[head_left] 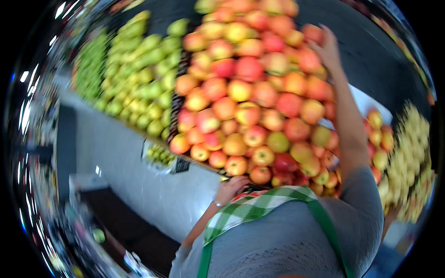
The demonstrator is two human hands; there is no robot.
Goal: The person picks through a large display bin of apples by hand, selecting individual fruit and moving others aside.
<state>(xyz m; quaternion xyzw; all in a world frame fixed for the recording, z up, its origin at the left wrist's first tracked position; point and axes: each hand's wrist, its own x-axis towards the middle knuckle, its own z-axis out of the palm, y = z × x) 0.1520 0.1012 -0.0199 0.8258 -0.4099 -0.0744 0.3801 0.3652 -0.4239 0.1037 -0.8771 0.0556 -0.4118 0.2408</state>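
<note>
A large pile of red and yellow apples point(250, 95) fills the sloping display in front of me. My right arm reaches far over the pile's right side. There my right hand point(328, 50) is closed round a red apple point(313, 33) at the pile's upper right edge. Close to my body, my left hand point(230, 189) rests at the front edge of the display, beside the lowest apples. Its fingers are bent and blurred, and whether they grip the edge is unclear. A green-and-white checked apron point(255, 211) covers my front.
Green pears point(148, 69) lie left of the apples, past a dark divider point(178, 99). Pale yellow fruit point(408, 157) is heaped at the far right. A bagged crate of green fruit point(160, 155) stands low by the display. A dark-topped counter point(127, 227) is at lower left.
</note>
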